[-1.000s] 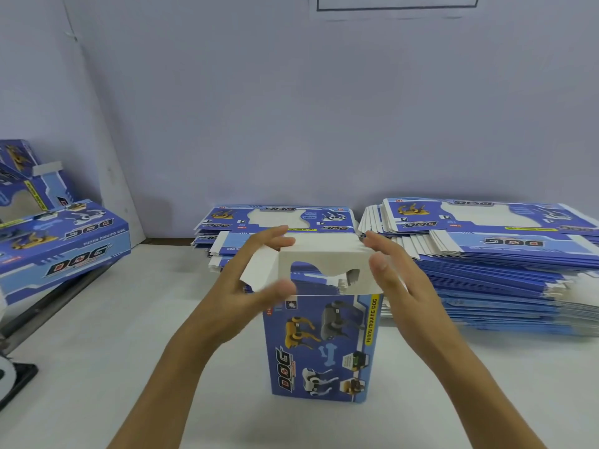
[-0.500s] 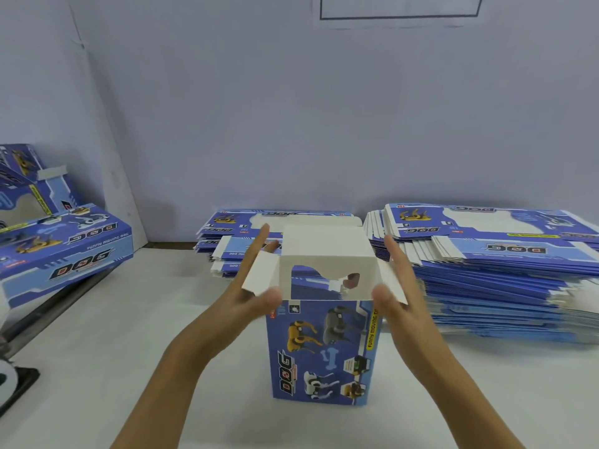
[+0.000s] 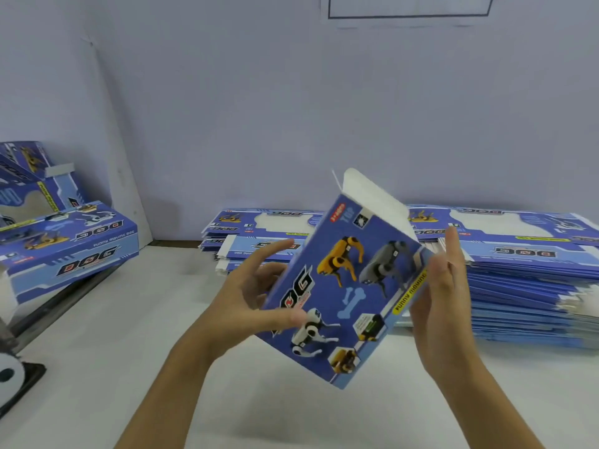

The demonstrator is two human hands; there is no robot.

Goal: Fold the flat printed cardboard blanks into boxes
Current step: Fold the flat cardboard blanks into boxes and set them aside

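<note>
head view looks forward and down, close above the table.

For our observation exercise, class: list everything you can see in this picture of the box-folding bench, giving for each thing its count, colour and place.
Half-folded box: one, blue with printed toy dogs, white top flap open, tilted, held above the table between both hands.
Stacks of flat blanks: two, blue and white; one at centre back, a taller one at right.
Finished boxes: at least two, blue, far left, one lying in front and another behind it.
Table: one, white.
Wall: pale lilac, with a sheet bearing a dark rectangle outline at top.
Black-and-white object: one, lower left edge, cut off, unclear.
Left hand: thumb on the box front.
Right hand: fingers straight against the box's right side.
</note>
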